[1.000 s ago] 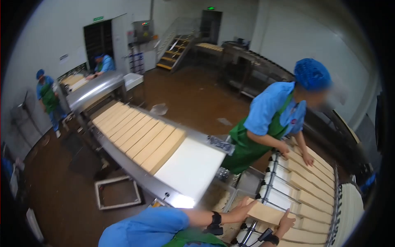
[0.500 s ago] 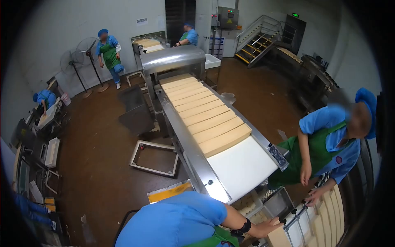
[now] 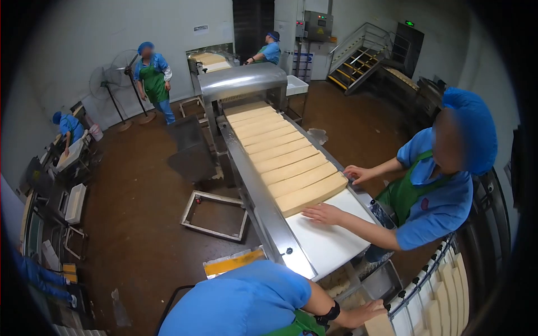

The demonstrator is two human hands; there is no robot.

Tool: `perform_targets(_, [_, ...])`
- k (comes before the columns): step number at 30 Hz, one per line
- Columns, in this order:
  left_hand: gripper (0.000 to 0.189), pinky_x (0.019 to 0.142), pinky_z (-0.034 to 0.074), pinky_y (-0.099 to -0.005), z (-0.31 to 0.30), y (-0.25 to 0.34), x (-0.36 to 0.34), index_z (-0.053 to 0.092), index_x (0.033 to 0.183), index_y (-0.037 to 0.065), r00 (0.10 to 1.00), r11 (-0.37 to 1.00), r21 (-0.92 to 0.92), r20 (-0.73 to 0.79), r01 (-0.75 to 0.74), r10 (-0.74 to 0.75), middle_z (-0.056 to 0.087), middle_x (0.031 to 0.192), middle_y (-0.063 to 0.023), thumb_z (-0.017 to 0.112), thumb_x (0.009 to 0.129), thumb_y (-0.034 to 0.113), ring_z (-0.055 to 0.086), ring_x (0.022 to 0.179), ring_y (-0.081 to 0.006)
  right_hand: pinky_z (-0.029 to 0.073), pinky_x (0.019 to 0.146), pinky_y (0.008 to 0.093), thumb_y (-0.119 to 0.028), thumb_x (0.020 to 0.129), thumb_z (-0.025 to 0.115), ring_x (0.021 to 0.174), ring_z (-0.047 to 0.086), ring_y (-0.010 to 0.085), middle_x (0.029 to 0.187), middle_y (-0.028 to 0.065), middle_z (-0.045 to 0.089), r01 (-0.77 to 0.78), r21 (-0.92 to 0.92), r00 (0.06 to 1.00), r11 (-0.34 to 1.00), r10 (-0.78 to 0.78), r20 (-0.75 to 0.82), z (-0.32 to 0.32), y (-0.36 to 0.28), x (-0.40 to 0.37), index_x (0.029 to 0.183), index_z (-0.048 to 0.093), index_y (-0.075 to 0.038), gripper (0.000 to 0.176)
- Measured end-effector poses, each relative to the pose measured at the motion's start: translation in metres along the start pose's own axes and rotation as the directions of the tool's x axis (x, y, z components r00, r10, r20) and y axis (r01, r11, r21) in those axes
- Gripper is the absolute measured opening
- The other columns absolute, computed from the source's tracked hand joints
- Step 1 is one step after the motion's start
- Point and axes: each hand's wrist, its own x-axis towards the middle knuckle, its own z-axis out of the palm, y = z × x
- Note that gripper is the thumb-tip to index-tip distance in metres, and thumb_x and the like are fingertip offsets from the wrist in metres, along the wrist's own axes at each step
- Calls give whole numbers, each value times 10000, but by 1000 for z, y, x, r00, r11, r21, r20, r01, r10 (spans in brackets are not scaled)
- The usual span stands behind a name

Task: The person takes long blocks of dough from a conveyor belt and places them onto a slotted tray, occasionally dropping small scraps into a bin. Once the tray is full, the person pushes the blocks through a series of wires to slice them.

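My left hand (image 3: 365, 315), a dark band on its wrist, reaches in at the bottom right. Its fingers curl over the end of a pale beige slab (image 3: 379, 326), closed on it as far as I can see. Beside this slab, more long beige slabs (image 3: 448, 291) lie on a white surface with a metal rail and black knobs (image 3: 401, 293). My right hand is out of view. Ahead, a row of similar slabs (image 3: 286, 154) lies crosswise on a white conveyor belt (image 3: 330, 238).
A co-worker (image 3: 437, 173) at the right has both hands at the nearest conveyor slab. A metal hood (image 3: 241, 81) spans the conveyor. On the floor at left lies a rectangular frame (image 3: 214, 216). Other workers, fans (image 3: 106, 84) and stairs (image 3: 361, 59) are farther off.
The co-worker on the right has moved both hands from the railed slabs up to the conveyor's front slab. My left hand stays at its slab. The view has shifted slightly.
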Motion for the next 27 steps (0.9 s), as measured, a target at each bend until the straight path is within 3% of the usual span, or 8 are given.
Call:
perform_targets(5, [520, 1064, 241, -402, -27, 25, 0, 334, 1317, 88, 998, 996, -56, 5, -62, 63, 228, 1344, -212, 451, 820, -10, 238, 1285, -384, 347, 966, 479, -473, 870, 487, 1129, 442, 419, 1215, 295, 459, 27, 1, 1000, 1000, -27, 14, 4, -7, 4, 1283, 398, 56, 676])
perform_targets(20, [632, 1075, 226, -439, -6, 6, -3, 244, 1385, 148, 988, 977, 160, -48, -138, 147, 212, 1357, -234, 417, 809, -45, 196, 1302, -426, 282, 1026, 470, -427, 900, 462, 1204, 364, 426, 1290, 305, 386, 80, 31, 997, 996, -80, 8, 13, -9, 12, 1299, 357, 74, 649])
perform_targets(23, [648, 1078, 226, -441, -20, 18, -8, 267, 1379, 135, 992, 991, 45, -12, -127, 127, 249, 1346, -219, 425, 783, -64, 208, 1300, -419, 269, 1038, 468, -418, 906, 457, 1220, 348, 428, 1305, 307, 371, 69, 39, 998, 997, -69, -3, 14, 5, 18, 1303, 348, 78, 644])
perform_targets(25, [612, 1037, 284, -444, -7, 3, -6, 339, 1346, 128, 965, 964, 177, -138, -198, 224, 318, 1308, -217, 477, 770, -24, 317, 1225, -400, 260, 1045, 466, -412, 910, 454, 1230, 338, 429, 1315, 309, 362, 26, 44, 999, 999, -25, -26, 10, 39, 24, 1305, 343, 80, 640])
perform_targets(27, [563, 1024, 301, -442, -28, 20, -6, 395, 1304, 95, 954, 961, 154, -164, -228, 253, 385, 1236, -201, 481, 762, -28, 355, 1184, -396, 251, 1053, 465, -406, 914, 451, 1240, 327, 430, 1325, 310, 352, -29, 66, 998, 997, 32, -48, 14, 85, 26, 1307, 337, 83, 637])
